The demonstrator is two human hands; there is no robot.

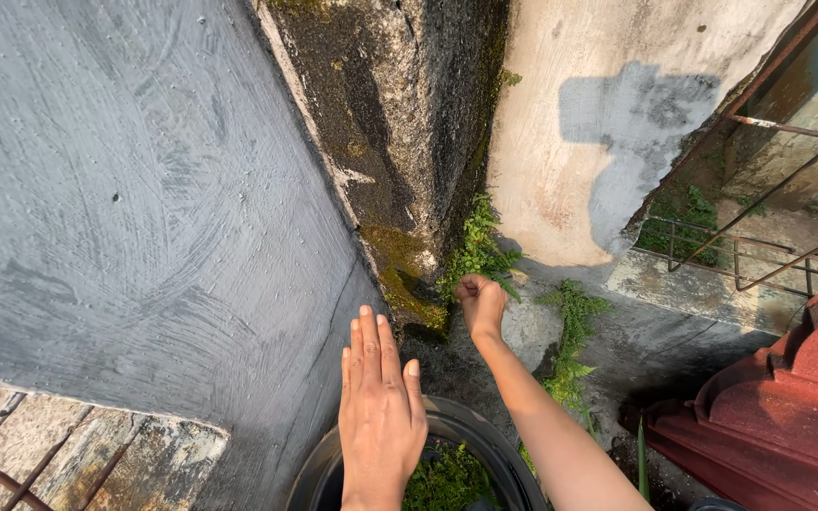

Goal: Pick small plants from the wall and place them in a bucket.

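**Two hands at the mossy wall corner, one bucket of pulled greens below**

We count two hands, both the person's own. Our landmark is the dark, moss-streaked corner (400,142) where the grey plastered wall (134,189) meets the pale wall (608,57).

The right hand (481,301) reaches to the foot of that corner and is closed in a fist around the stems of a small leafy weed clump (477,241) that grows right out of the crack. The leaves stand above the fist, pressed against the pale wall.

The left hand (381,407) is nearer to us than the corner, flat and open, fingers together and stretched out, gripping nothing. It lies over the rim of one round dark bucket (471,426), which sits directly below the corner at the bottom edge of the view. Inside the bucket we see one heap of green plant cuttings (447,478).

To the right of the corner, along the damp ground, we count one more strip of fern-like weeds (570,341) beside the right forearm. Farther right stands one reddish-brown tiled roof edge (788,397), and above it a rusty metal railing (759,218). Left of the corner, low down, a weathered slab with one rusty bar (11,464) shows.
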